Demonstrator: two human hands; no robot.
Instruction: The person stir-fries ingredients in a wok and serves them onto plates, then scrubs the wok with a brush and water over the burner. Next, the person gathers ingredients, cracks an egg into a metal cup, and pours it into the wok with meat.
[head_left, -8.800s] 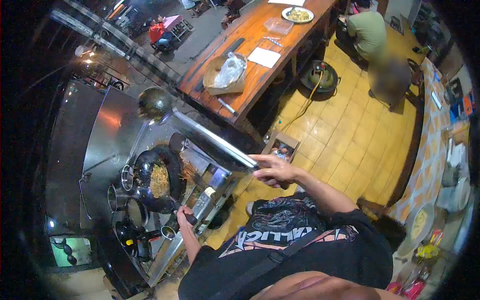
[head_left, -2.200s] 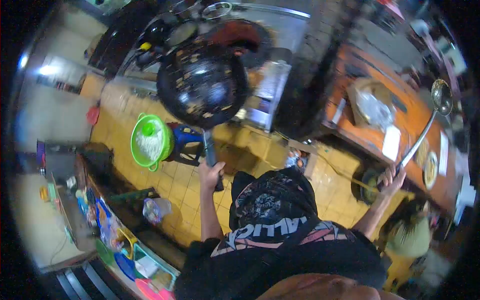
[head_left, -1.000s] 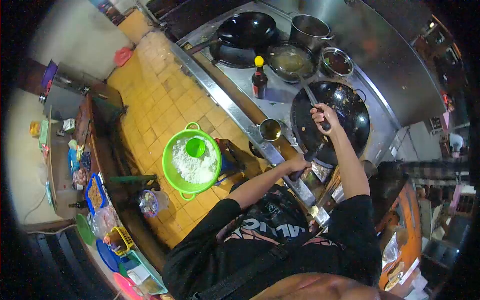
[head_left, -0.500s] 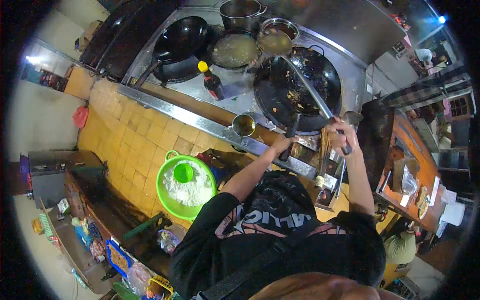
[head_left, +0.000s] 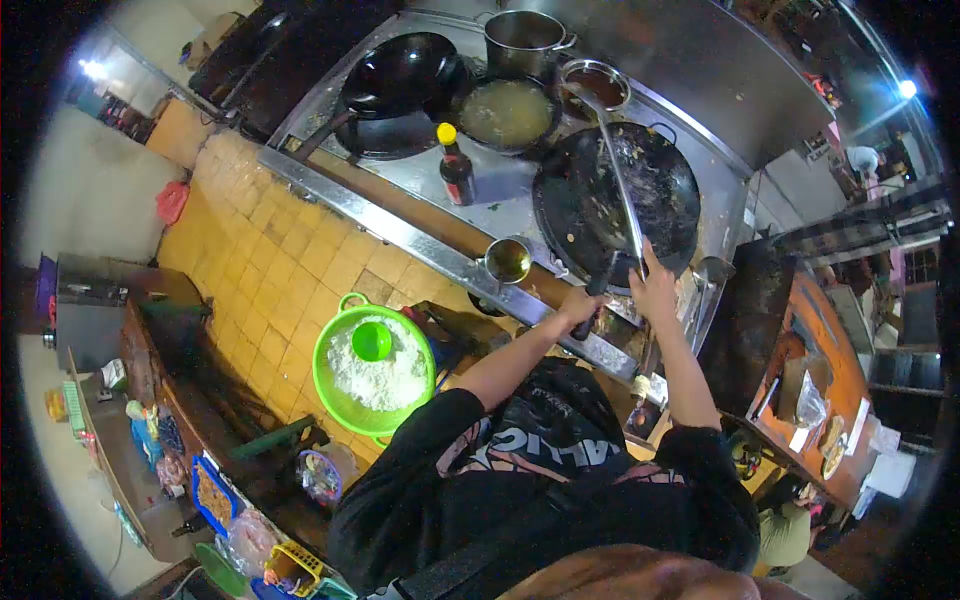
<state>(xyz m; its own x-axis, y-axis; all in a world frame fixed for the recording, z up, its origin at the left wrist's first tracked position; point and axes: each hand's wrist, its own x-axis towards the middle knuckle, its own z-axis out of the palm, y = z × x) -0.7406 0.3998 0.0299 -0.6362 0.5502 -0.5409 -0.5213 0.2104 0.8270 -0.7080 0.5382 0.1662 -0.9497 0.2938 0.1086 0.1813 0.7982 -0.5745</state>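
My left hand [head_left: 578,306] is closed around the black handle of a wok [head_left: 668,205] on the stove. Small food bits and a pale smear show on the wok's dark inside. In my closed right hand [head_left: 655,288] is a long-handled ladle [head_left: 622,185], its metal handle stretching over the wok. The ladle's head is at the steel pot [head_left: 624,88] of reddish-brown liquid; whether it dips in, I cannot tell. Beside that pot sits a pan of cloudy broth [head_left: 508,112]. A dark sauce bottle [head_left: 456,178] with a yellow cap stands upright left of the wok.
A small metal cup [head_left: 508,261] sits by the stove's front edge. Another black wok [head_left: 402,78] and a tall pot [head_left: 524,42] are farther back. A green basin [head_left: 326,385] of white powder is at my left. An orange wooden table [head_left: 815,345] stands at the right.
The ladle's head has gone from over the broth pan to the pot of reddish-brown liquid. My right hand has shifted left. My left hand keeps hold of the wok handle. The camera view has shifted slightly.
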